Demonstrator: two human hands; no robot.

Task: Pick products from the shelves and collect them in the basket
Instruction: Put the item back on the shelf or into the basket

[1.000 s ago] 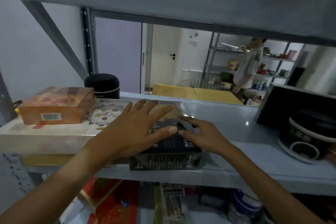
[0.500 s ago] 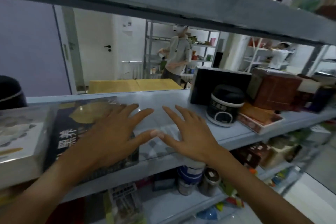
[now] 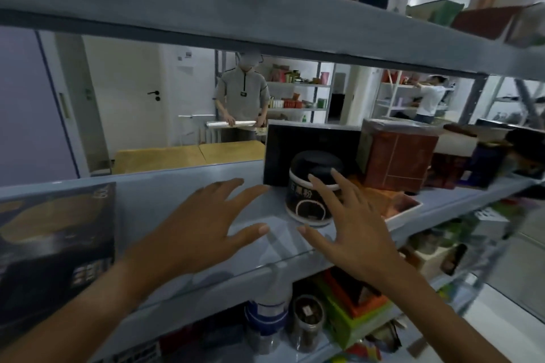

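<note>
Hands hover over the grey metal shelf (image 3: 165, 194), holding nothing: left hand (image 3: 203, 233) and right hand (image 3: 354, 224) both have fingers spread and released. Just beyond the right fingers (image 3: 339, 183) stands a round black-and-white tub (image 3: 309, 197). A flat dark box (image 3: 56, 247) lies at left.

The single head-worn camera is looking forward and slightly down, close to the grey-blue metal shelf (image 3: 188, 186), tilting so the boards slant.
</note>
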